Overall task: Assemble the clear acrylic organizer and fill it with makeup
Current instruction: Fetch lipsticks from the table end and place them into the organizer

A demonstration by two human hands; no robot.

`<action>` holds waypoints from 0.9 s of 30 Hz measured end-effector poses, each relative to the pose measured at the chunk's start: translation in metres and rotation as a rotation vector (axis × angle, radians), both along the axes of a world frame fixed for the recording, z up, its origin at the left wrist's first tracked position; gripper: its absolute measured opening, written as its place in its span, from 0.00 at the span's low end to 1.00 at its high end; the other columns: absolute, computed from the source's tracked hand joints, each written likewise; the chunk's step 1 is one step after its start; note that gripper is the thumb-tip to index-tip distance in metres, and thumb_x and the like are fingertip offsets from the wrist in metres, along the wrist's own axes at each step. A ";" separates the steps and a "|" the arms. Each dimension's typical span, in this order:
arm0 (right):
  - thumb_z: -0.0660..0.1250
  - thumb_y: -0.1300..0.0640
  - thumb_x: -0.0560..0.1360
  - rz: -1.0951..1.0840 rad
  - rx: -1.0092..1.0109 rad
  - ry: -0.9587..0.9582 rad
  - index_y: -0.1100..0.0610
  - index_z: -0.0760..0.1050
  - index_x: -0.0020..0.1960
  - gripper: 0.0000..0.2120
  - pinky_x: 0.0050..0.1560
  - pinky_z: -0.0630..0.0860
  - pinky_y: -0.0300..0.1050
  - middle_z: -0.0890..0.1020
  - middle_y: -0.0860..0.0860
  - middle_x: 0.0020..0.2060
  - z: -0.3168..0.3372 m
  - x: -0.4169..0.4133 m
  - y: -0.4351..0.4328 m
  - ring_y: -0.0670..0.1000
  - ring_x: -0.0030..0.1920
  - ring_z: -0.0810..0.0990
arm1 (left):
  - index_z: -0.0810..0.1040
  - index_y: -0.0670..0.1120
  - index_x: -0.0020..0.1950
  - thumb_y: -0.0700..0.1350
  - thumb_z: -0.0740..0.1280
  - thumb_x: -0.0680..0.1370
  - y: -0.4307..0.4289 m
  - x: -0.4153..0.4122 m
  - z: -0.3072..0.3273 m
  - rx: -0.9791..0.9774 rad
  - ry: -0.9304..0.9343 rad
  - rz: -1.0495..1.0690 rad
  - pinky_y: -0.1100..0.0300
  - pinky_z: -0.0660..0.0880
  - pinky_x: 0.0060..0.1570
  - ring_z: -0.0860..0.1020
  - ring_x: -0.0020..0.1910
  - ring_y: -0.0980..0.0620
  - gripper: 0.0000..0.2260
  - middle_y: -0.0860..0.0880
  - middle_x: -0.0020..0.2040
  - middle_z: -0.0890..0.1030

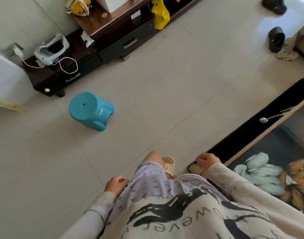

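Nothing started: no organizer or makeup in sight

I can find neither the clear acrylic organizer nor any makeup from the head view, so I judge the whole job, assembly and filling alike, is left to do, and the parts have to be found first. The person stands on the pale tiled floor [165, 100]. Their left hand [116, 184] hangs near the hip with its fingers [122, 180] loosely curled and holding nothing, and the right hand [207, 160] hangs the same way, idle and empty. A blue stool [91, 111] sits farther off to the left, and a dark cabinet [113, 49] runs along the far wall behind it. A low dark counter [251, 126] stands on the right, and I see no acrylic pieces on the part of it that shows.
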State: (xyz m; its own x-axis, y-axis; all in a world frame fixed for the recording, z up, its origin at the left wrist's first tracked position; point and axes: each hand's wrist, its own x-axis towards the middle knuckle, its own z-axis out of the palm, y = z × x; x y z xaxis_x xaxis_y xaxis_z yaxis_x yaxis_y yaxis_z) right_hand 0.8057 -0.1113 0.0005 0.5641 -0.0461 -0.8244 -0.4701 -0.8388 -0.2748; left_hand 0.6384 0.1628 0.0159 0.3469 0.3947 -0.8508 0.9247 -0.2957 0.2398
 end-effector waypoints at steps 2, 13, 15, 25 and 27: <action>0.61 0.63 0.74 -0.064 0.041 0.015 0.62 0.79 0.53 0.10 0.44 0.71 0.39 0.80 0.57 0.42 -0.001 0.016 0.005 0.51 0.43 0.75 | 0.79 0.43 0.46 0.39 0.62 0.77 0.010 0.031 -0.001 -0.004 -0.015 -0.037 0.66 0.68 0.34 0.74 0.39 0.49 0.07 0.46 0.41 0.78; 0.61 0.64 0.75 -0.447 -0.039 0.057 0.65 0.79 0.53 0.11 0.57 0.74 0.46 0.82 0.60 0.48 -0.005 0.081 0.016 0.54 0.47 0.78 | 0.73 0.48 0.35 0.36 0.60 0.75 0.056 0.282 -0.020 -0.049 -0.051 -0.378 0.61 0.67 0.37 0.72 0.34 0.47 0.11 0.43 0.37 0.78; 0.62 0.63 0.75 -0.533 -0.057 0.087 0.63 0.79 0.53 0.11 0.56 0.73 0.45 0.82 0.59 0.52 -0.002 0.084 0.017 0.56 0.52 0.79 | 0.72 0.48 0.33 0.36 0.61 0.75 0.053 0.334 -0.017 -0.058 -0.078 -0.482 0.60 0.66 0.41 0.73 0.37 0.47 0.12 0.44 0.33 0.76; 0.63 0.61 0.75 -0.880 -0.080 0.171 0.59 0.79 0.50 0.08 0.47 0.69 0.40 0.82 0.58 0.51 0.004 0.114 0.002 0.54 0.46 0.75 | 0.75 0.45 0.39 0.34 0.62 0.74 -0.004 0.494 0.000 -0.131 -0.130 -0.775 0.66 0.66 0.27 0.72 0.28 0.54 0.08 0.51 0.32 0.75; 0.61 0.63 0.75 -0.910 -0.077 0.141 0.62 0.79 0.50 0.09 0.48 0.72 0.43 0.82 0.60 0.50 0.001 0.134 -0.006 0.55 0.46 0.76 | 0.74 0.45 0.38 0.33 0.61 0.74 -0.017 0.506 -0.004 -0.152 -0.095 -0.808 0.65 0.65 0.28 0.72 0.28 0.53 0.09 0.49 0.33 0.75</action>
State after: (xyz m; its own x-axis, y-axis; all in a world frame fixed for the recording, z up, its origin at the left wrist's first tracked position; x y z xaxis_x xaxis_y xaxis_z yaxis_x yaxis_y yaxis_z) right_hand 0.9393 -0.1170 0.0014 0.1785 -0.4804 -0.8587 -0.9819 -0.1434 -0.1239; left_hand 1.1448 0.1454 0.0116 0.5478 -0.1243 -0.8273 0.4148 -0.8184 0.3977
